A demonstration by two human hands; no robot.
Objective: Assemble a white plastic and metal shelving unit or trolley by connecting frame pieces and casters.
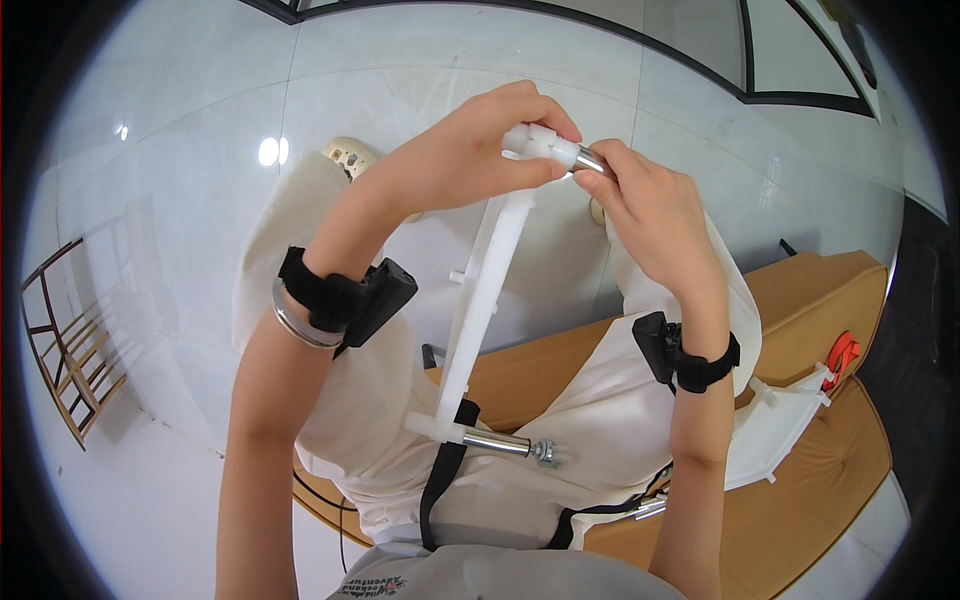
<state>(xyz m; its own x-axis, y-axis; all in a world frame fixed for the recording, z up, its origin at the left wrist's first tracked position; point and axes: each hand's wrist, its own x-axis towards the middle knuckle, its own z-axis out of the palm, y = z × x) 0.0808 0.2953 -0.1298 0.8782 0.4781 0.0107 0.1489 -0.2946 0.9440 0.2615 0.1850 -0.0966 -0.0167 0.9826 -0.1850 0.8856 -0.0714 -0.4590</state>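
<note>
A white plastic frame [487, 290] runs from my lap up between my knees. At its far end my left hand [470, 145] pinches the white tube-shaped fitting [550, 147] between thumb and fingers. My right hand [650, 205] grips a short shiny metal tube [597, 162] that meets the fitting's right side; how deep it sits inside is hidden. Nearer my waist, the frame's lower corner carries a second metal tube [497, 442], pointing right, with a silvery and clear end piece [548, 454].
I sit on a tan cushioned seat [815, 300]. To the right lies a white panel [770, 435] with a red strap [843, 358]. A brown slatted rack [70, 345] stands on the pale tiled floor at left. Black straps [445, 480] cross my lap.
</note>
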